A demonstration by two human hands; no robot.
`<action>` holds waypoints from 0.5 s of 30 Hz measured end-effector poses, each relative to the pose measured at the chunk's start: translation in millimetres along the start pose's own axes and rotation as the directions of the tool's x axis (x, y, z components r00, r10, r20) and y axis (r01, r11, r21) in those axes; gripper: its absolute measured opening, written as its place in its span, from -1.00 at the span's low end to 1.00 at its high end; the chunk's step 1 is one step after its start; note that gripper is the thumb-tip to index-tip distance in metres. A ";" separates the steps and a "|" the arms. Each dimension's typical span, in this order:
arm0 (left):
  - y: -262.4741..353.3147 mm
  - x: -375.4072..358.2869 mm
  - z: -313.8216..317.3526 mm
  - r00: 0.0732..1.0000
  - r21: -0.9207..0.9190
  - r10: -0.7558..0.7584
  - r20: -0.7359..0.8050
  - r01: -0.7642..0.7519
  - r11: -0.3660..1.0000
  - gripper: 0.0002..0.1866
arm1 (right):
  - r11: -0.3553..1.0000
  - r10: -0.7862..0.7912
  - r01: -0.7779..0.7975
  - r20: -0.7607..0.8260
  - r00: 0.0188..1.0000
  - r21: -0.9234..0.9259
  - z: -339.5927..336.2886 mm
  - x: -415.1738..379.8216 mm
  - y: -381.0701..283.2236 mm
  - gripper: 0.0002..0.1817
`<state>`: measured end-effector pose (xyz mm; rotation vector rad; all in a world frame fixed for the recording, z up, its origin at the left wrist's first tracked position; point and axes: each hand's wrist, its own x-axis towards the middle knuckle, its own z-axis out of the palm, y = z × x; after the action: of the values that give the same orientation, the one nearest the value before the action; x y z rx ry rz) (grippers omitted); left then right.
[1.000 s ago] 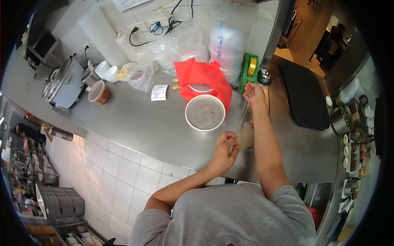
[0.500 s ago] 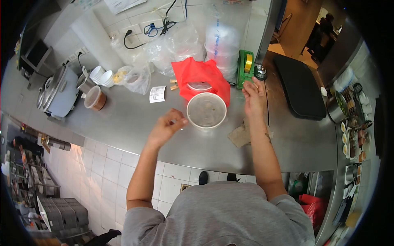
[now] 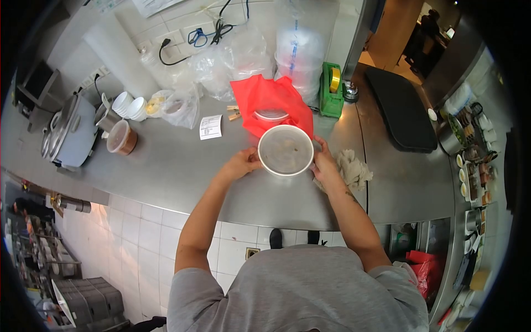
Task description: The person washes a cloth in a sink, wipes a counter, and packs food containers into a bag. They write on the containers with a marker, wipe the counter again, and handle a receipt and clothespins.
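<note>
A round takeaway bowl (image 3: 285, 150) with a translucent lid and white rim is at the front of the steel counter. My left hand (image 3: 243, 164) grips its left side, fingers curled against the rim. On the opposite side, my right hand (image 3: 323, 160) holds the bowl's edge, with some fingers hidden. Just behind stands an open red bag (image 3: 260, 91) with another lidded container (image 3: 271, 114) partly visible inside. A crumpled cloth (image 3: 355, 169) lies right of my right hand. To the left is a printed receipt (image 3: 211, 127).
A green tape dispenser (image 3: 332, 91) and a call bell (image 3: 350, 91) stand behind on the right. Further right lies a black tray (image 3: 399, 110). On the left are a sauce tub (image 3: 122, 138), white cups (image 3: 130, 105) and a large cooker (image 3: 77, 133).
My right hand has come down from near the tape dispenser to the bowl's right side. My left hand has closed on its left side. The cloth now looks more bunched.
</note>
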<state>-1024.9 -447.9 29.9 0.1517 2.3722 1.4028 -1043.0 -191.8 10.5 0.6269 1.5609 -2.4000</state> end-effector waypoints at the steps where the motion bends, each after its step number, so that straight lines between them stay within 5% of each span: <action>1: -12.7 4.7 3.8 0.997 0.088 0.058 -0.044 -0.054 0.995 -0.82 | 0.999 0.020 -0.021 -0.026 0.999 -0.045 -2.8 -6.2 0.6 -0.39; 4: -24.1 -0.1 10.9 0.975 0.193 0.153 -0.159 -0.122 0.974 -0.83 | 0.869 -0.169 0.173 0.050 0.984 -0.465 -13.2 -19.8 2.2 -0.43; 5: -24.5 -3.0 11.4 0.965 0.205 0.175 -0.196 -0.134 0.970 -0.82 | 0.850 -0.254 0.238 0.029 0.967 -0.470 -23.7 -10.1 7.0 -0.46; 7: -15.9 -21.9 17.5 0.953 -0.214 -0.008 -0.302 -0.060 0.975 -0.68 | 0.794 -0.424 0.366 -0.010 0.906 -0.486 -46.7 19.7 17.0 -0.52; 8: -14.7 -32.4 22.8 0.941 -0.418 -0.114 -0.320 -0.032 0.908 -0.61 | 0.904 -0.320 0.325 0.063 0.945 -0.277 -38.6 10.4 6.6 -0.50; 10: -17.9 -39.2 61.8 0.946 -0.493 -0.017 -0.323 -0.153 0.857 -0.45 | 0.984 -0.142 0.106 0.265 0.954 0.144 -3.3 -32.8 -16.4 -0.46; 15: 1.9 -42.5 114.1 0.907 -0.409 0.169 -0.386 -0.333 0.850 -0.17 | 0.965 -0.209 0.244 0.284 0.936 -0.092 15.0 -80.7 20.5 -0.35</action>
<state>-943.3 -365.1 -6.1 0.1036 2.2364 2.2531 -966.8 -218.3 35.9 0.0866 1.7226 -2.3936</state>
